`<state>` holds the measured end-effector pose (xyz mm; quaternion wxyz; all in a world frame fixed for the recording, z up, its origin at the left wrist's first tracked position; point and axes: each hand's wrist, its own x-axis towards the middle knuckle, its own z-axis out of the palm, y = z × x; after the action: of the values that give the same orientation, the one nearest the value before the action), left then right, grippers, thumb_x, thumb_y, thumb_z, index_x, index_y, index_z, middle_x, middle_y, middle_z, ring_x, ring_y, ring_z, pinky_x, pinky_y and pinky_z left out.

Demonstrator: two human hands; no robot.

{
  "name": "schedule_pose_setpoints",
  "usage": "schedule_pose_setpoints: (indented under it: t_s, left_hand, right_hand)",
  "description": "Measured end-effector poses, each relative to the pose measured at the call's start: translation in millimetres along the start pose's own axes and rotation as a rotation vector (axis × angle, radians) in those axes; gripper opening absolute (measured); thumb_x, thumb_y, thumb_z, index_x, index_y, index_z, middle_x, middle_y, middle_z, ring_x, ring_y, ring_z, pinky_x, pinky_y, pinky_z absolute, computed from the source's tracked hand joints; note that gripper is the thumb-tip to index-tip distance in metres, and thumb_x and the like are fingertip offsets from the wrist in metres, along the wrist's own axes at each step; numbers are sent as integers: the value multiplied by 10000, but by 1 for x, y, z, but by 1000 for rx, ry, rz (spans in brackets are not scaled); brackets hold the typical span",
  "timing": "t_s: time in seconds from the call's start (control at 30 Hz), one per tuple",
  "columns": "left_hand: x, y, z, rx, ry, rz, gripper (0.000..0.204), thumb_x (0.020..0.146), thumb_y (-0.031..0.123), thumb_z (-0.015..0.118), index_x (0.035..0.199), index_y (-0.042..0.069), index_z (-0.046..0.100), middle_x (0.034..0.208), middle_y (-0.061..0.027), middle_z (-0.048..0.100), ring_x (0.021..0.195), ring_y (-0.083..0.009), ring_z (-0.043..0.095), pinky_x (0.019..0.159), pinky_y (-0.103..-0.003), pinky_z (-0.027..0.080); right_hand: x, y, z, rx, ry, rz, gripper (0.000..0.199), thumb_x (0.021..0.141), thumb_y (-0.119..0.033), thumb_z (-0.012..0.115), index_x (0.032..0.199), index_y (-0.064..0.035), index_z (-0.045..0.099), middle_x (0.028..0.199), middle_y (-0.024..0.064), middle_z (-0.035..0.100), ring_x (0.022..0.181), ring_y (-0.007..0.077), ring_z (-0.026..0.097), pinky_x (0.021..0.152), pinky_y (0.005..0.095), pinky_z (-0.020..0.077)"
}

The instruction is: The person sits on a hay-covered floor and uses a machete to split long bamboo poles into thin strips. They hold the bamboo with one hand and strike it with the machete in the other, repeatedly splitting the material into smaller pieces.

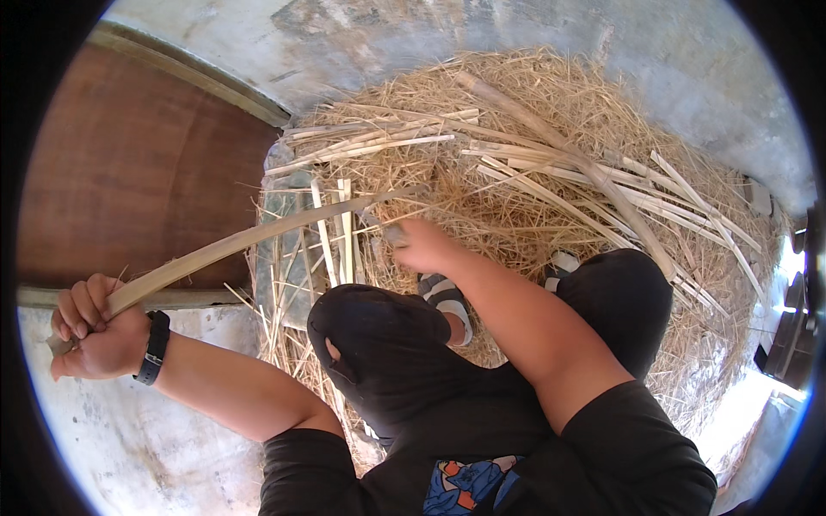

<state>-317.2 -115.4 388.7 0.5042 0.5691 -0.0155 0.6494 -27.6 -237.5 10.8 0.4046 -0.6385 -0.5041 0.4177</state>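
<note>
Left hand (pixel 90 331) clenched on bamboo strip (pixel 249 241); right hand (pixel 422 245) grasps its far end above straw pile (pixel 533 146).

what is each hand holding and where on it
The left hand is closed around the near end of a long bamboo strip. The right hand is closed at the strip's far part; what it holds there cannot be told.

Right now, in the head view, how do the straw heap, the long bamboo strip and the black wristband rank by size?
1. Straw heap, by far the largest.
2. Bamboo strip, long and thin.
3. Wristband, smallest, even though it is nearest the camera.
</note>
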Motion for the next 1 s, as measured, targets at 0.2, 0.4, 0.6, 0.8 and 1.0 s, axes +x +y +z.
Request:
schedule_pose_setpoints:
  t_s: [0.2,0.4,0.6,0.8,1.0]
  left_hand:
    - [-4,6,4,-17,-44,0,753,859,883,433,683,152,479,594,49,404,467,-73,287,460,-234,236]
    - [-7,9,-16,-41,-15,1,754,865,879,433,683,149,493,593,49,397,467,-72,275,462,-230,236]
    - [-7,11,-16,-15,16,-3,755,876,873,424,679,148,500,596,47,383,465,-75,253,460,-236,232]
    - [-31,16,-24,29,119,42,750,906,857,393,673,151,490,593,38,363,465,-87,235,459,-246,215]
    - [-55,76,-13,93,178,160,701,946,785,414,654,150,469,581,44,383,464,-79,276,455,-235,245]
  right_hand:
    - [10,31,-7,-147,-92,318,341,821,-140,658,1132,-1,679,1049,243,697,1006,401,691,892,474,554]
    - [-2,-45,11,-19,-82,-48,416,814,-176,688,1197,-19,644,976,237,701,963,413,693,848,498,556]
    - [10,62,13,-6,16,226,416,807,-164,703,1188,0,666,1002,240,724,856,398,720,756,469,571]
    - [3,29,-14,145,-106,524,254,813,-123,706,1003,35,647,820,179,690,619,257,671,551,391,534]
    - [-21,-23,-10,527,-225,352,261,885,-98,728,1068,-26,556,722,9,564,525,95,506,471,274,410]
